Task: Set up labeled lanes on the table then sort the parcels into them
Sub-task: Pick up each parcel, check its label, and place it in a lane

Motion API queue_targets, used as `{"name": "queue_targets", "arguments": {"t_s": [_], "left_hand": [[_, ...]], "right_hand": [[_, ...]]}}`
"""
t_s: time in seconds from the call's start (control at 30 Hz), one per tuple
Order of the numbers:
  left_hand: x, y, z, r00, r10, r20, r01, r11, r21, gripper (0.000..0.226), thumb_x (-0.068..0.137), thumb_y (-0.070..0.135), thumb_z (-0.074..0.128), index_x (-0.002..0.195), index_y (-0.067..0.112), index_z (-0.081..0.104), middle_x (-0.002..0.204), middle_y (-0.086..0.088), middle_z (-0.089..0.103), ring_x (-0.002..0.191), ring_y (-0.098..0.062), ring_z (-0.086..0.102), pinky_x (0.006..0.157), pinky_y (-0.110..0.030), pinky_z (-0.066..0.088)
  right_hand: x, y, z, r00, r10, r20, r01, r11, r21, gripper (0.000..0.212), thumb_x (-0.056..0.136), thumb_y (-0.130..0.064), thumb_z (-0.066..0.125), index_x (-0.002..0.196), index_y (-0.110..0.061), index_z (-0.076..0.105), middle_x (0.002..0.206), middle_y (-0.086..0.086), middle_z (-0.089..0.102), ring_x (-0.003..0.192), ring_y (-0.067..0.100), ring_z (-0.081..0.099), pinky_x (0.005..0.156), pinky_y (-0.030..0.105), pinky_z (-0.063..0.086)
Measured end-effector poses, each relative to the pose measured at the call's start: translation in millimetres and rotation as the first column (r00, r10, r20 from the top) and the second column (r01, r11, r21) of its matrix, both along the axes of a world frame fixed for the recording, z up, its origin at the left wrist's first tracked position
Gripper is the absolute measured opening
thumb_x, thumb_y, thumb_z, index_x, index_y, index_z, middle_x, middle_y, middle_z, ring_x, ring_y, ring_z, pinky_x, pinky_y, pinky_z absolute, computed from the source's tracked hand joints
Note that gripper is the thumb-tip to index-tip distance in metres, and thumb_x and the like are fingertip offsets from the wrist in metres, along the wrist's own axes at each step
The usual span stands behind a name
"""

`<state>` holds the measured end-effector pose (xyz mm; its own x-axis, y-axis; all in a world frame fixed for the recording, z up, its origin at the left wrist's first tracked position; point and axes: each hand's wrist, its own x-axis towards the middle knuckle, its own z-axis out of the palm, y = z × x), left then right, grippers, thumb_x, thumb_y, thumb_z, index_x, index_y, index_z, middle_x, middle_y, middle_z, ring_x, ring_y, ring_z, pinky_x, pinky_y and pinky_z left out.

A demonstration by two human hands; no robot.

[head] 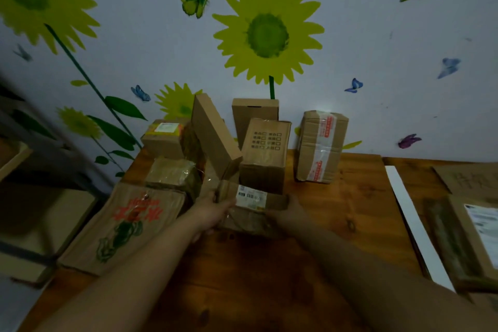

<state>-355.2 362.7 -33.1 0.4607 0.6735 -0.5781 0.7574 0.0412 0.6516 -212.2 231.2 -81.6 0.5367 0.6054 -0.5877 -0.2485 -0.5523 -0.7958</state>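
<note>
A small cardboard parcel with a white barcode label (252,206) sits near the middle of the wooden table (350,213). My left hand (213,210) grips its left end and my right hand (289,211) holds its right end. Behind it stands a pile of parcels: a box printed with checkboxes (264,153), a long flat box leaning over (214,137), a taped box (320,147), a tall box at the wall (254,113), and two small boxes at the left (164,140) (172,174). A white strip (412,221) lies across the table on the right.
A flat cardboard sheet with red and green print (121,226) lies at the table's left edge. Right of the white strip are a brown card with writing (469,179) and a flat labeled parcel (474,234). Cardboard boxes sit on the floor at left (40,224). The wall is directly behind.
</note>
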Motion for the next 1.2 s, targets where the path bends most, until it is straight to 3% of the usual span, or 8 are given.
{"name": "queue_targets", "arguments": {"t_s": [0.13,0.27,0.4,0.67,0.8,0.87,1.03,1.2], "left_hand": [[-5,-12,12,0.959,0.184,0.215,-0.150,0.974,-0.168,0.041,0.094,0.051,0.043,0.126,0.026,0.041,0.108,-0.002,0.057,0.090,-0.017,0.055,0.063,-0.030,0.045],[-16,-28,34,0.917,0.203,0.344,-0.196,0.979,-0.056,0.030,0.094,0.027,0.054,0.121,0.019,0.045,0.115,-0.007,0.053,0.092,-0.022,0.055,0.072,-0.038,0.051],[-44,-50,60,0.852,0.109,0.511,-0.127,0.992,0.000,0.051,0.086,-0.001,0.058,0.130,0.020,0.043,0.117,0.000,0.053,0.096,-0.017,0.058,0.064,-0.028,0.052],[-96,-106,101,0.670,-0.024,0.742,-0.083,0.991,0.108,0.046,0.080,-0.019,0.055,0.089,0.025,0.042,0.096,-0.002,0.063,0.072,-0.004,0.063,0.046,-0.015,0.048],[-100,-138,115,0.666,-0.079,0.742,-0.040,0.989,0.142,0.045,0.084,-0.015,0.052,0.096,0.027,0.044,0.106,0.000,0.060,0.091,-0.011,0.060,0.069,-0.032,0.055],[-96,-155,122,0.655,-0.105,0.749,0.017,0.992,0.125,0.032,0.090,-0.003,0.052,0.107,0.024,0.046,0.103,0.006,0.058,0.093,-0.010,0.059,0.067,-0.022,0.052],[-74,-200,128,0.722,-0.213,0.659,0.199,0.975,0.098,0.024,0.099,0.037,0.039,0.113,0.027,0.056,0.112,-0.002,0.063,0.103,-0.022,0.058,0.083,-0.036,0.044],[-34,-283,138,0.684,-0.328,0.652,0.331,0.936,0.123,0.035,0.100,0.037,0.037,0.119,0.016,0.058,0.096,-0.003,0.064,0.090,-0.022,0.060,0.070,-0.030,0.041]], "right_hand": [[-1,-21,20,0.995,-0.061,0.078,0.056,0.996,0.072,0.048,0.089,-0.026,0.065,0.131,-0.022,0.043,0.116,-0.002,0.053,0.108,0.020,0.055,0.080,0.032,0.052],[-22,-40,56,0.950,-0.215,0.227,0.177,0.968,0.178,0.030,0.094,-0.029,0.056,0.122,-0.024,0.047,0.128,0.001,0.049,0.108,0.018,0.053,0.085,0.039,0.055],[-56,-72,93,0.864,-0.339,0.372,0.210,0.915,0.346,0.054,0.092,-0.006,0.058,0.138,-0.024,0.036,0.132,-0.003,0.047,0.125,0.017,0.047,0.091,0.024,0.046],[-123,-139,135,0.549,-0.483,0.682,0.109,0.851,0.514,0.060,0.088,-0.008,0.062,0.138,-0.026,0.035,0.130,-0.006,0.041,0.119,0.008,0.044,0.104,0.030,0.042],[-139,-179,152,0.483,-0.492,0.724,0.139,0.860,0.491,0.060,0.088,-0.006,0.060,0.138,-0.026,0.034,0.120,-0.012,0.036,0.113,0.004,0.042,0.099,0.024,0.040],[-136,-201,156,0.483,-0.492,0.724,0.194,0.867,0.459,0.057,0.091,-0.019,0.058,0.142,-0.029,0.035,0.123,-0.014,0.041,0.114,0.004,0.043,0.097,0.024,0.039],[-122,-263,161,0.576,-0.512,0.637,0.397,0.857,0.330,0.053,0.096,-0.051,0.041,0.143,-0.027,0.042,0.145,0.002,0.046,0.131,0.022,0.044,0.108,0.047,0.039],[-117,-353,160,0.534,-0.560,0.633,0.486,0.816,0.312,0.049,0.099,-0.042,0.043,0.143,-0.021,0.042,0.141,0.002,0.050,0.123,0.018,0.048,0.100,0.034,0.041]]}}
